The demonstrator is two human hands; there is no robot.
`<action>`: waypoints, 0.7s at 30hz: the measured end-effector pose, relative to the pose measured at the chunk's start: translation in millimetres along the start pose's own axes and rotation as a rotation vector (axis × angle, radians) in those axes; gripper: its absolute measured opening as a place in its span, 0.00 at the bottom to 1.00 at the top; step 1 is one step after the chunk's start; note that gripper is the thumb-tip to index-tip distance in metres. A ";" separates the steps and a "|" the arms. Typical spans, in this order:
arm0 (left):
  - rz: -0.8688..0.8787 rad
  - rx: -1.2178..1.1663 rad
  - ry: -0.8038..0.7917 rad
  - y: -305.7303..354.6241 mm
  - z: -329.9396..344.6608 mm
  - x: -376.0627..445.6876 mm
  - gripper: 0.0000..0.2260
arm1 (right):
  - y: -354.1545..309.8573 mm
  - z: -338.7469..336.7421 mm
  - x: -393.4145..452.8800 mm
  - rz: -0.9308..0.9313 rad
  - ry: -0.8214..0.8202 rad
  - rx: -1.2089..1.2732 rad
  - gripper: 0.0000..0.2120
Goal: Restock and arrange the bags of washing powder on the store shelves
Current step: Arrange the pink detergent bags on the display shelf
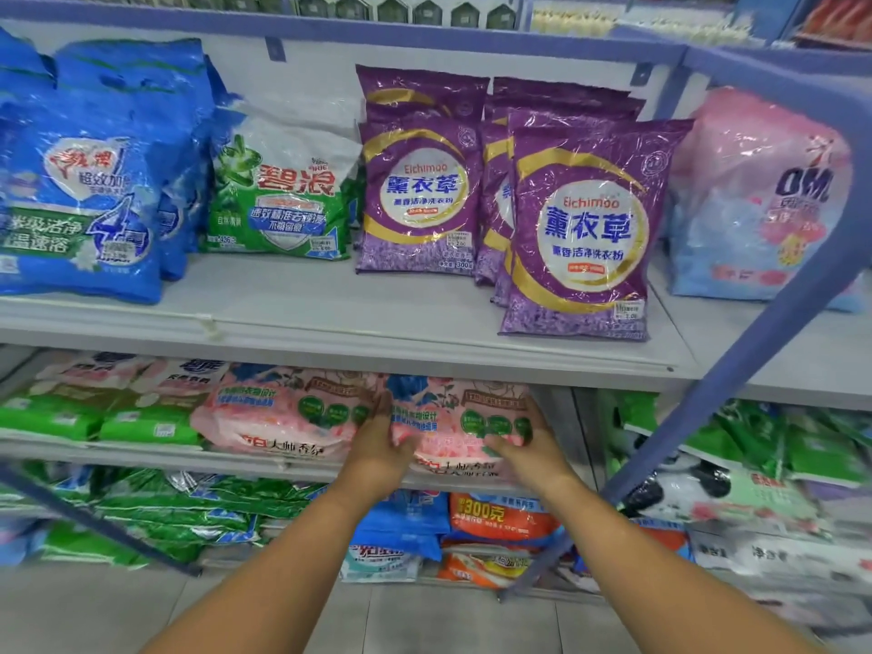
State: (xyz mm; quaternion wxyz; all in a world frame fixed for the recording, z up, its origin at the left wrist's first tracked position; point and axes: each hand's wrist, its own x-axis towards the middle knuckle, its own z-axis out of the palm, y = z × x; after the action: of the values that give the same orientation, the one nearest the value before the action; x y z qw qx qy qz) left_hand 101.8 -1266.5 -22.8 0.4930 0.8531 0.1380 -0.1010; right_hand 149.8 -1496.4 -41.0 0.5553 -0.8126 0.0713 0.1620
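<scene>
A pink bag of washing powder (460, 417) lies flat on the middle shelf (141, 453), right of a matching pink bag (283, 417). My left hand (382, 441) lies against its left side with the fingers stretched up along it. My right hand (528, 446) holds its right side, fingers wrapped over the front corner. Both arms reach in from the bottom of the view.
On the upper shelf (330, 318) stand blue bags (85, 181), a green and white bag (283, 191), purple bags (575, 228) and a pink and blue bag (755, 200). Green bags (94, 417) lie left of the pink ones. A blue shelf post (774, 313) slants down at right. More bags fill the bottom shelf.
</scene>
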 end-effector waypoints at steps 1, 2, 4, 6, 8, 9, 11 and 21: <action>0.020 0.006 -0.015 0.2 -2.1 3.5 0.36 | -1.4 -1.8 3.1 -0.001 0.003 0.004 0.46; 0.038 0.039 -0.028 -1.0 -3.5 6.7 0.33 | -2.3 -4.4 5.5 -0.001 0.001 0.001 0.47; 0.042 0.189 -0.041 -4.8 -4.7 8.2 0.28 | 0.3 -6.3 4.7 0.022 -0.018 -0.068 0.45; 0.033 0.388 -0.012 -9.6 -2.8 5.8 0.26 | 2.3 -2.7 -2.7 0.050 -0.053 -0.146 0.42; 0.021 0.502 0.012 -8.0 1.0 3.8 0.26 | 2.5 -0.3 -3.6 0.092 -0.022 -0.260 0.41; 0.008 0.540 0.016 -5.2 2.5 4.5 0.26 | 1.4 0.0 -3.7 0.122 -0.013 -0.310 0.41; -0.005 0.613 0.018 3.5 3.5 1.5 0.26 | -1.7 -0.6 -4.1 0.120 0.011 -0.409 0.36; 0.093 0.802 0.131 6.5 5.2 -71.4 0.25 | -1.2 -3.2 -55.1 -0.148 -0.081 -0.796 0.35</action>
State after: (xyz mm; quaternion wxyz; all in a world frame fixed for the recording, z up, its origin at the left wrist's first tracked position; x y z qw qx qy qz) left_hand 36.6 -1283.8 1.9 0.1155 0.9876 0.0800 -0.0698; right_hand 99.1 -1502.4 -20.0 0.2097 -0.9600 -0.0776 0.1684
